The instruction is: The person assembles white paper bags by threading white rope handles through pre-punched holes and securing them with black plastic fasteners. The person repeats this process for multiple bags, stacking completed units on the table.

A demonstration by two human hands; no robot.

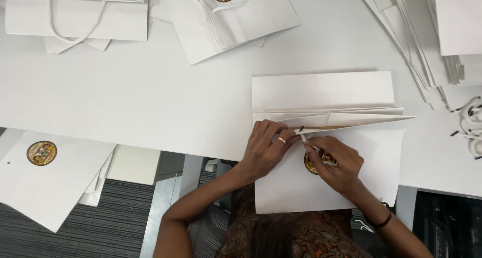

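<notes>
At the near edge of the white worktop, a white paper bag lies flat, its bottom overhanging toward the person. Folded gusset layers fan open along its mouth. A round brown-and-gold sticker sits on the face, mostly covered by fingers.

Left hand: pressed flat on the bag beside its mouth, fingers spread, ring on one finger; grip not closed on anything, only holding the paper down.
Right hand: grip pinched on a white cord, thumb and forefinger feeding its dark tip at the bag's upper edge. A dark band shows at the wrist.

Inside the bag's mouth: a thin brownish strip shows; contents cannot be told.

Around:
- Stack of flat white bags, far right, fanned edges.
- Loose white cords with dark tips, right edge.
- Finished bags with handles, far left; another with a sticker, far middle.
- A stickered bag hangs low at left, off the worktop.

Nothing lies between hands and bag.
</notes>
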